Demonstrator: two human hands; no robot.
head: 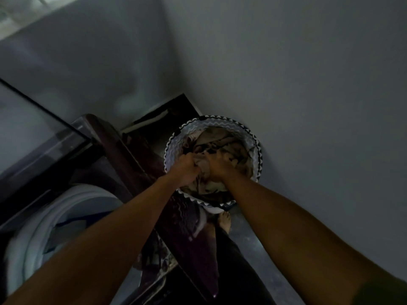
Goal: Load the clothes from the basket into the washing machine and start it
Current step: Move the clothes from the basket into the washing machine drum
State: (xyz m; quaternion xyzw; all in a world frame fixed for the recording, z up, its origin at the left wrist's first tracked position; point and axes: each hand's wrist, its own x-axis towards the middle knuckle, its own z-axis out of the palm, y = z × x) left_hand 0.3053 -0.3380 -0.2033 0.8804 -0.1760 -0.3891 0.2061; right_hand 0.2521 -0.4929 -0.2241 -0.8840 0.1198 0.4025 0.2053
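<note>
Both hands, left hand [186,170] and right hand [217,167], apparently grip clothes [222,142] inside the basket [253,137].

My left grip [187,170] and right grip [217,167] bunch soft, matt cloth, the clothes [222,142] creased and limp, dull brown and beige. The basket [255,148] at twelve o'clock looks like fabric too, its wall printed with pale zigzags, its rim edged in black-and-white triangles. At eight o'clock the washing machine [132,159] has a glossy dark maroon top, smooth like moulded plastic, with a smooth pale tub ring [55,208]. The wall [286,62] is matt, painted plaster. The floor [248,236] looks speckled and hard.
</note>
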